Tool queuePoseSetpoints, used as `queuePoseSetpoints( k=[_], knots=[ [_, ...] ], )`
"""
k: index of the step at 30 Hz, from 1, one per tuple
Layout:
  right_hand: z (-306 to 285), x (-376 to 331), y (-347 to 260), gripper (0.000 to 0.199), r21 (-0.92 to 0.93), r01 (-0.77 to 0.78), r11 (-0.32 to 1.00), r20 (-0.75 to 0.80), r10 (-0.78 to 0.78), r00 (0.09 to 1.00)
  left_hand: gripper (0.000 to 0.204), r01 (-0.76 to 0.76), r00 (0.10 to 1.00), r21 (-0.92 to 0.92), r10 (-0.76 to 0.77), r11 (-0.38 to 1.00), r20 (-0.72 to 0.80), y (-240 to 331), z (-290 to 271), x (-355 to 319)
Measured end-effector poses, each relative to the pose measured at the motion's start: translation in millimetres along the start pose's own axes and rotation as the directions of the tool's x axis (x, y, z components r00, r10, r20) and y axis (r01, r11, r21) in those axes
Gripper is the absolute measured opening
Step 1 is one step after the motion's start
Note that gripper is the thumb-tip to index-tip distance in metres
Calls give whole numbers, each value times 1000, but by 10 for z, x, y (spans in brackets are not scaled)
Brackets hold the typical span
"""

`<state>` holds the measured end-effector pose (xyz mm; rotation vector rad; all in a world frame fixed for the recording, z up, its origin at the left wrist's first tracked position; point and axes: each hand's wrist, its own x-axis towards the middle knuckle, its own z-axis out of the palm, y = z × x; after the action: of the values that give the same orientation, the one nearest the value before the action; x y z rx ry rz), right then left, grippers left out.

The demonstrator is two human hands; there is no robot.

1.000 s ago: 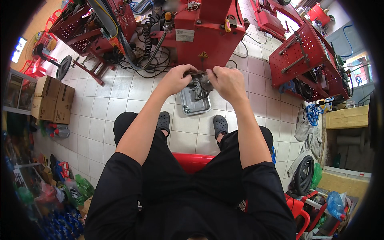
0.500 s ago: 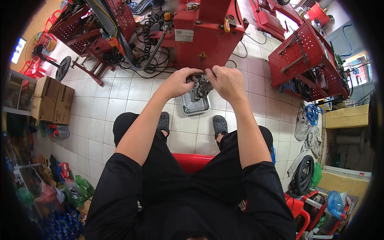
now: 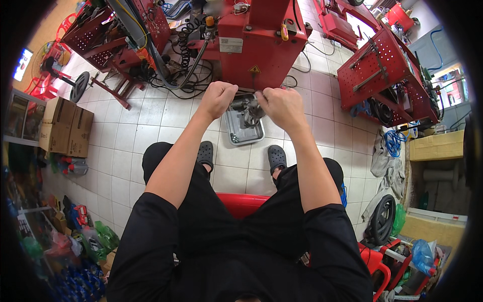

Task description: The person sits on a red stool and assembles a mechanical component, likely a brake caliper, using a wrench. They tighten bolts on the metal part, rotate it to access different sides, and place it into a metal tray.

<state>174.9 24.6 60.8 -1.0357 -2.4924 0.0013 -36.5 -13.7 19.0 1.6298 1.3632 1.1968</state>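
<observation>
Both my hands grip a small grey metal machine part (image 3: 245,107) held in the air between them. My left hand (image 3: 217,98) closes around its left end. My right hand (image 3: 282,105) closes on its right side. Directly below the part, a shallow metal tray (image 3: 236,135) lies on the white tiled floor between my feet. I sit on a red stool (image 3: 241,204), with black clogs (image 3: 205,153) on my feet.
A large red machine (image 3: 261,43) stands right in front, with coiled hoses and cables at its left. Red perforated tool carts (image 3: 387,75) stand at right and far left. Cardboard boxes (image 3: 65,126) sit at left. A tyre (image 3: 382,219) and rags lie at right.
My hands have shifted slightly on the metal part, both fists now tighter around it; it stays over the tray.
</observation>
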Motion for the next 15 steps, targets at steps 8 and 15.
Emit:
queuePoseSetpoints(
  k=[8,15],
  knots=[
    [-60,23,11,35,5,-13,1000,-46,13,999,37,-17,996,221,-3,975,89,72,168,-29],
    [-43,25,17,35,1,-6,1000,-73,6,997,45,12,990,232,-45,973,137,115,189,-32]
  ],
)
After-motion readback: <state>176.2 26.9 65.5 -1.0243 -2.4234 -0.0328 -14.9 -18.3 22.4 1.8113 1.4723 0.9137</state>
